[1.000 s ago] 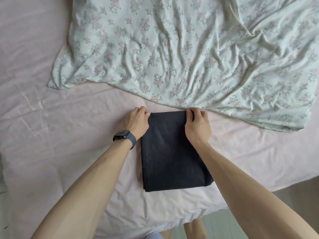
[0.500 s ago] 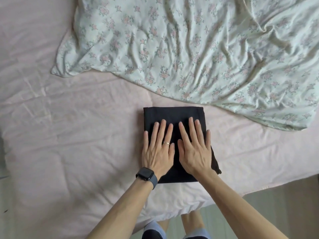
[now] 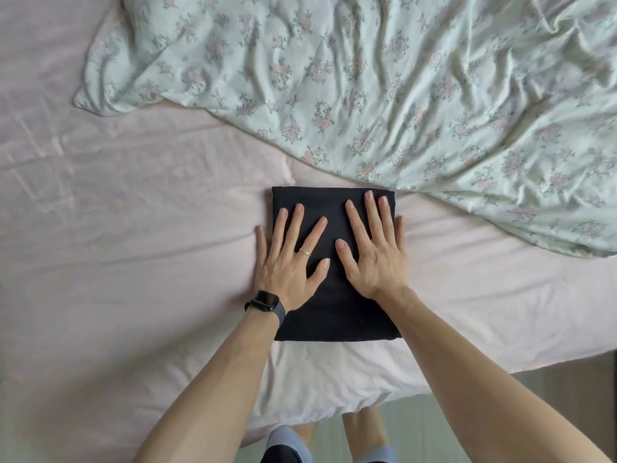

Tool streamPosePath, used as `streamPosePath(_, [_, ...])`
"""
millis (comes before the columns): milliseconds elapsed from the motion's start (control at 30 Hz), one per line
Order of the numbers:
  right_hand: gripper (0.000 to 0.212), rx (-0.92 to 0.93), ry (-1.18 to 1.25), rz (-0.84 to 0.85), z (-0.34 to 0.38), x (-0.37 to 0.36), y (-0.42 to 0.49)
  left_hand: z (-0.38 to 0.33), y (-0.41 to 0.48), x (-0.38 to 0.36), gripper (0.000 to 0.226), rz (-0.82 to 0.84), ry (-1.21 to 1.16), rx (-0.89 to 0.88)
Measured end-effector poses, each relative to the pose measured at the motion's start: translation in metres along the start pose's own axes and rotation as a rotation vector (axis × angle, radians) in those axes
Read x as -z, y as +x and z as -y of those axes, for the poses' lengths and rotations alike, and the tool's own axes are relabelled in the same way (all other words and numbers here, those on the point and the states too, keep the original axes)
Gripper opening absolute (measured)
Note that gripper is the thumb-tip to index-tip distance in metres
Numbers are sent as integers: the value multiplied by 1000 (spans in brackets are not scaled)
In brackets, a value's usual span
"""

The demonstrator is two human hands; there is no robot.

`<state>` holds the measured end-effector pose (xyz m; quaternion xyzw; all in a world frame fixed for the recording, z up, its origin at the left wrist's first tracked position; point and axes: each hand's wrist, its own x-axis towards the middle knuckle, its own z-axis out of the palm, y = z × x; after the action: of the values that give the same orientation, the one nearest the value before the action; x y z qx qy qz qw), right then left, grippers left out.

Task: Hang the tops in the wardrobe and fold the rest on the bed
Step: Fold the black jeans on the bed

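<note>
A black garment point(image 3: 337, 315), folded into a neat rectangle, lies on the pink bed sheet point(image 3: 140, 248) near the bed's front edge. My left hand point(image 3: 289, 259), with a ring and a dark watch on the wrist, rests flat on the garment's left half, fingers spread and the little finger over the left edge. My right hand point(image 3: 374, 252) lies flat on the right half, its fingers straight and reaching almost to the far edge. Both palms cover the middle of the fold.
A crumpled floral duvet point(image 3: 384, 81) fills the far and right part of the bed, its hem just beyond the garment. Bare pink sheet stretches to the left. The bed's edge and the floor point(image 3: 567, 389) show at lower right, my legs below.
One second ago both hands held the far corners of the fold. They then came down flat on it, and since half a second ago they have spread apart toward its sides.
</note>
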<state>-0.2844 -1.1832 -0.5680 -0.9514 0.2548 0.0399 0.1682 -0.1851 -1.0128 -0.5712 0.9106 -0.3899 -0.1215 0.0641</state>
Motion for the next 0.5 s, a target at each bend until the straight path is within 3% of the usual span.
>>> streamPosePath(100, [66, -34, 2, 50, 10, 12, -1, -6, 0, 10, 74, 12, 0, 18])
streamPosePath(200, [73, -223, 89, -2, 23, 30, -15, -19, -12, 26, 73, -43, -58, 86])
streamPosePath(300, [85, -501, 215, -37, 34, 49, -40, -40, -34, 47, 78, -100, -256, 341])
streamPosePath(400, [85, -670, 306, 91, 38, 56, -50, -54, -44, 63, 84, 8, -526, 703])
streamPosePath(500, [78, -667, 280, 131, 45, 63, -45, -55, -36, 71, 86, 99, -560, 759])
